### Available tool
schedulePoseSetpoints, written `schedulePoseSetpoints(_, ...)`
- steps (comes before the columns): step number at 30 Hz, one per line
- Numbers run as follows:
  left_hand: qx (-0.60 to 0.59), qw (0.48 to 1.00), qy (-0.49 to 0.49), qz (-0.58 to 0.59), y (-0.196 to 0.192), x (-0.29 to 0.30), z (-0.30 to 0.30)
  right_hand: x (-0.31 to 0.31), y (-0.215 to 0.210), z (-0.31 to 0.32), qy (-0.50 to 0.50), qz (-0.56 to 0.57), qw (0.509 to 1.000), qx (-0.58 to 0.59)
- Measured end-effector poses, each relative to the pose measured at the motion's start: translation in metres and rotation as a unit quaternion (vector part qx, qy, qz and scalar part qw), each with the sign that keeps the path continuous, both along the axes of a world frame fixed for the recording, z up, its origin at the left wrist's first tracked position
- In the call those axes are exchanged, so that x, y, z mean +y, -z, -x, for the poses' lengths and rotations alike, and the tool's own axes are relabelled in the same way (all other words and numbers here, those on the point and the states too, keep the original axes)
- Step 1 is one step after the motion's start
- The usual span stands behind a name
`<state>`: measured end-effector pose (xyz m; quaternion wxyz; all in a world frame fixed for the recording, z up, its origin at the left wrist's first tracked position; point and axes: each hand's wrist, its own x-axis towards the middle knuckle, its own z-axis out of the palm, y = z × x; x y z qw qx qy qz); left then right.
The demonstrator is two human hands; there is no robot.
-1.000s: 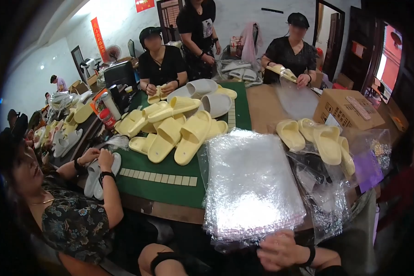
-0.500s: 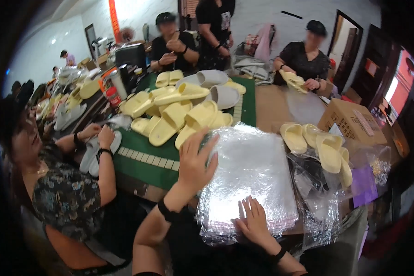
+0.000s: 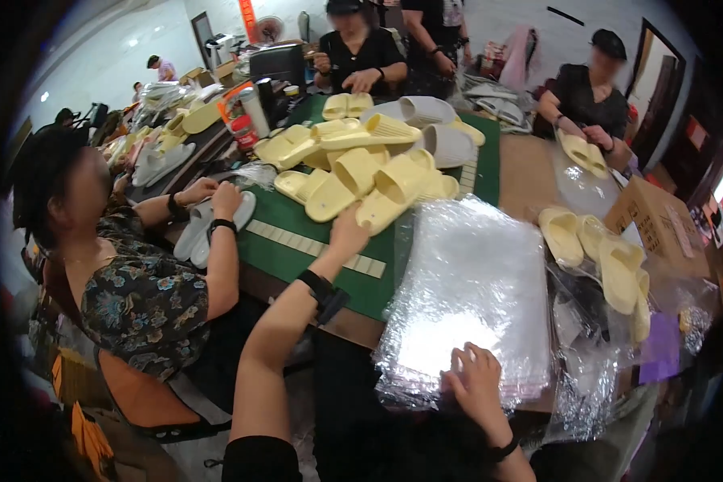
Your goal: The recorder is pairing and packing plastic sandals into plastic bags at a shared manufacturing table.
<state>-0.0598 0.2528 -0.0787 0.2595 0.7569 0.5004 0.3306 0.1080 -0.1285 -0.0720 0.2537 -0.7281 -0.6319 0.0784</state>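
A pile of yellow slide slippers (image 3: 349, 173) lies on the green mat (image 3: 297, 251), with a few grey slippers (image 3: 446, 147) at its far side. My left hand (image 3: 350, 231) is at the pile's near edge, its fingers closed at the end of a yellow slipper (image 3: 395, 191); the slippers partly hide the fingertips. In front of me lies a stack of clear plastic bags (image 3: 478, 273), shiny and wrinkled at the edges. My right hand (image 3: 477, 377) rests on the near part of this stack, fingers apart and slightly bent, holding nothing.
To the left, a seated person (image 3: 149, 281) handles grey slippers (image 3: 203, 233). Across the table a person (image 3: 594, 100) holds yellow slippers (image 3: 582, 153). On the right are more yellow slippers (image 3: 618, 273), a cardboard box (image 3: 659, 225) and a purple sheet (image 3: 660, 347).
My left hand has gone from above the plastic bags to the slipper pile, and its fingers have closed. My right hand stays on the bags, fingers more bent. The view has shifted left.
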Motion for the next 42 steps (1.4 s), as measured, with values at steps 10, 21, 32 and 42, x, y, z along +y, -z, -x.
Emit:
schedulePoseSetpoints(10,-0.248,0.912,0.328,-0.006,-0.076,-0.224,-0.045,-0.019,-0.06,0.002,0.041,-0.189,0.934,0.301)
schedulePoseSetpoints(21,-0.055,0.804,0.51,0.299,-0.037,-0.354,-0.03,0.022,-0.116,0.042,-0.013,-0.395,0.827,0.4)
schedulePoseSetpoints(32,-0.145,0.778,0.503,0.347,0.023,-0.378,-0.047,0.033,-0.104,0.04,-0.035,-0.212,0.525,0.823)
schedulePoseSetpoints(42,0.042,0.776,0.562,0.284,-0.019,-0.314,-0.034,0.018,-0.05,0.003,-0.023,-0.197,0.979,0.038)
